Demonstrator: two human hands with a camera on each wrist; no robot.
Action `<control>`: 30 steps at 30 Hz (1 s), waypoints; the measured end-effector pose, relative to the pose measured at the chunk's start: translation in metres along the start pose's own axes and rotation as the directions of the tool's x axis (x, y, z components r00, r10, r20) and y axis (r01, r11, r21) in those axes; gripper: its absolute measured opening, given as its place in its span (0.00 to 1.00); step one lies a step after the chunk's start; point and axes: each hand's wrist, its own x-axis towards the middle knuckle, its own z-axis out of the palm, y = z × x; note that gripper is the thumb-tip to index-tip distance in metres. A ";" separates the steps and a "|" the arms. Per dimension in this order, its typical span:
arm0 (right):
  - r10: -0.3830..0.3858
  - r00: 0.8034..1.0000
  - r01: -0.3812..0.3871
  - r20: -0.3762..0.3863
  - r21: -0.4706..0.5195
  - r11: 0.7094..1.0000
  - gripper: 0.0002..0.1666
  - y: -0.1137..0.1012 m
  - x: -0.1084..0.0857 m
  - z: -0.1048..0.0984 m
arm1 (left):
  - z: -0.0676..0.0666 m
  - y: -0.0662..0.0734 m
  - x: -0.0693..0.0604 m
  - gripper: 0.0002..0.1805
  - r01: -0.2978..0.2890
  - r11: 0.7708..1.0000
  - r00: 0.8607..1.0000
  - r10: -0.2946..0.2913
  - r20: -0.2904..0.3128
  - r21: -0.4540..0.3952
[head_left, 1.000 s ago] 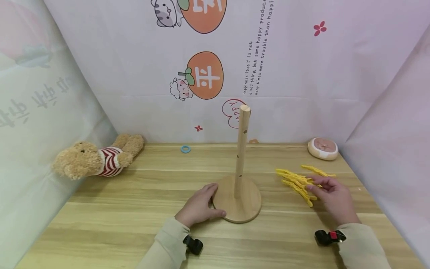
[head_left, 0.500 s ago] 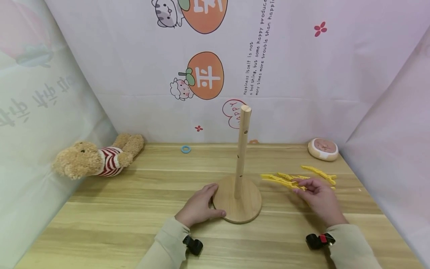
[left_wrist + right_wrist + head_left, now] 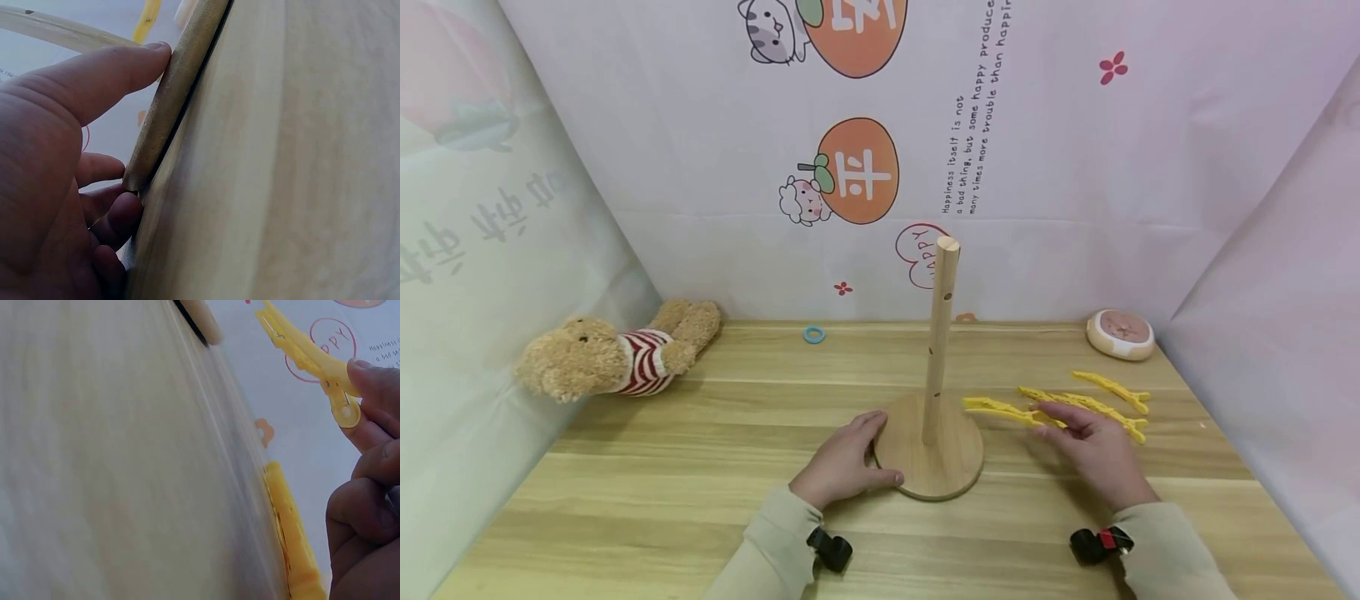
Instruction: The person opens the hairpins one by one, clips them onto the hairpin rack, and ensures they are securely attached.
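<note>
A wooden stand (image 3: 938, 342) stands upright, a round post with small holes on a round base (image 3: 955, 467). My left hand (image 3: 846, 467) holds the base's left edge; in the left wrist view the thumb lies against the rim (image 3: 178, 94) and the fingertips touch it lower down. My right hand (image 3: 1093, 450) pinches a long yellow clip (image 3: 312, 359) by its rear end between thumb and finger. Its tip points at the post, raised off the table near the base's right side. Several more yellow clips (image 3: 1112, 385) lie beyond and right of that hand.
A teddy bear (image 3: 643, 360) in a striped top lies at the left. Against the back of the wooden table (image 3: 662, 508) are a blue ring (image 3: 814, 334) and a round beige-and-pink object (image 3: 1122, 334). Printed cloth (image 3: 1037, 167) walls the back and sides.
My right hand has drawn one yellow clip out of the pile and moved left with it toward the stand. The other clips have shifted and lie apart. The left hand has not moved.
</note>
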 end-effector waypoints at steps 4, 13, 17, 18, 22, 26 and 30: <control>-0.004 1.000 0.003 0.026 0.031 1.000 0.21 -0.004 -0.001 0.004 | 0.000 0.001 0.000 0.54 0.000 1.000 1.000 0.000 0.002 -0.007; -0.036 0.996 0.027 0.082 0.111 0.993 0.19 -0.015 -0.006 0.015 | 0.000 0.002 0.000 0.54 0.007 1.000 1.000 -0.007 0.009 -0.001; -0.057 0.992 0.043 0.113 0.126 0.991 0.19 -0.018 -0.007 0.019 | 0.000 0.003 0.000 0.54 0.009 1.000 1.000 -0.009 0.014 -0.006; -0.056 0.990 0.040 0.127 0.124 0.991 0.19 -0.018 -0.008 0.020 | 0.000 0.003 0.000 0.54 0.011 1.000 1.000 -0.011 0.015 -0.008; -0.029 0.982 0.001 0.188 0.147 0.989 0.20 -0.019 -0.009 0.025 | 0.000 0.003 0.000 0.54 0.011 1.000 1.000 -0.011 0.013 -0.008; 0.001 0.970 -0.042 0.244 0.162 0.986 0.23 -0.017 -0.009 0.035 | 0.000 0.002 -0.001 0.54 0.010 1.000 1.000 -0.010 0.009 -0.005; 0.004 0.963 -0.047 0.269 0.155 0.987 0.25 -0.017 -0.009 0.047 | 0.000 0.001 -0.001 0.54 0.010 1.000 1.000 -0.010 0.008 -0.007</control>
